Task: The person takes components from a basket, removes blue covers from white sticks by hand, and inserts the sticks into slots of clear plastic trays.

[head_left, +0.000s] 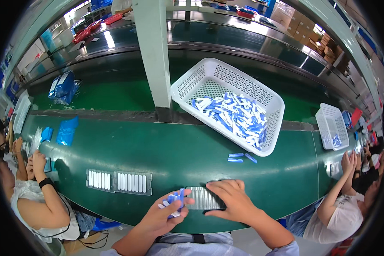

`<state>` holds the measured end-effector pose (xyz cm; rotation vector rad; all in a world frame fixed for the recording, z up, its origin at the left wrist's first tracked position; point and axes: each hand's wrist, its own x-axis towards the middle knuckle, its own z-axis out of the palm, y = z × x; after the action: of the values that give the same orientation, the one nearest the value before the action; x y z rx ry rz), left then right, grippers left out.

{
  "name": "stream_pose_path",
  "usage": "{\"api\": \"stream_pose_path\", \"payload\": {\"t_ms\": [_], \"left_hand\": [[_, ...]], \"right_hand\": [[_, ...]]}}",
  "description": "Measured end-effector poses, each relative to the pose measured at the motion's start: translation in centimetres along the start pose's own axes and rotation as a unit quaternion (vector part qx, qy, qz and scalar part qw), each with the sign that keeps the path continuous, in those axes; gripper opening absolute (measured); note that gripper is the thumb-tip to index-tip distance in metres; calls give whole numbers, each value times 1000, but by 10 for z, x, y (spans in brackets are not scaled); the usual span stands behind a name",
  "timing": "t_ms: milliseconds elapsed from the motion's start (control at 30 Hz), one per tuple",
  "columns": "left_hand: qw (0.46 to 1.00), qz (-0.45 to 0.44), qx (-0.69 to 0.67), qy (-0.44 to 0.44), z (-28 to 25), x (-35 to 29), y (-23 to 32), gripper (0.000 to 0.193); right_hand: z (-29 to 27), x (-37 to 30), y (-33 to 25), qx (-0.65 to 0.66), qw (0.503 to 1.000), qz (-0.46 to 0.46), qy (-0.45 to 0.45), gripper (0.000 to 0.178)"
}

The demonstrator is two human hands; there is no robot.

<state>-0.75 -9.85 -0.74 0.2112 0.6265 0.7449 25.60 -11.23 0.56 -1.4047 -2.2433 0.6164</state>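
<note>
Sticks (175,200), small blue and white ones, are sitting bunched in the left hand (162,215), whose fingers are curling closed around them just in front of the person's chest. Right beside that hand, touching the bundle's right side, a clear ribbed tray (202,198) is lying flat on the green table (166,149). The right hand (230,200) is resting on the tray's right end with fingers spread and bent over its far edge, pressing down rather than gripping; whether any stick is pinched under the fingertips I cannot tell.

To the left of the left hand, a little farther out on the table, two more trays are lying end to end and touching: a smaller filled tray (99,180) and a longer filled tray (133,182), both showing rows of white pieces. Beyond the right hand, three loose sticks (239,158) are lying near the closest corner of a white basket (226,81), which is sitting tilted against a pale green post (155,51) and holding a heap of blue and white sticks.

Far out to the right, a second white basket (330,123) is standing near a neighbour's raised hands (350,164). Far to the left, another worker's hands (34,164) are held up close to blue packets (66,130) lying on the table.
</note>
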Motion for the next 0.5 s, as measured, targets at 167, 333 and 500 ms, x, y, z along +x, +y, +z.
{"api": "stream_pose_path", "payload": {"t_ms": [167, 333, 500], "left_hand": [[999, -10, 34, 4, 4, -2, -2, 36], [996, 14, 76, -43, -4, -12, -4, 34], [987, -44, 147, -53, -2, -21, 2, 30]], "right_hand": [[-1, 15, -7, 53, 997, -34, 49, 55], [-1, 41, -24, 179, 983, -34, 1, 37], [9, 55, -22, 293, 952, -75, -48, 15]]}}
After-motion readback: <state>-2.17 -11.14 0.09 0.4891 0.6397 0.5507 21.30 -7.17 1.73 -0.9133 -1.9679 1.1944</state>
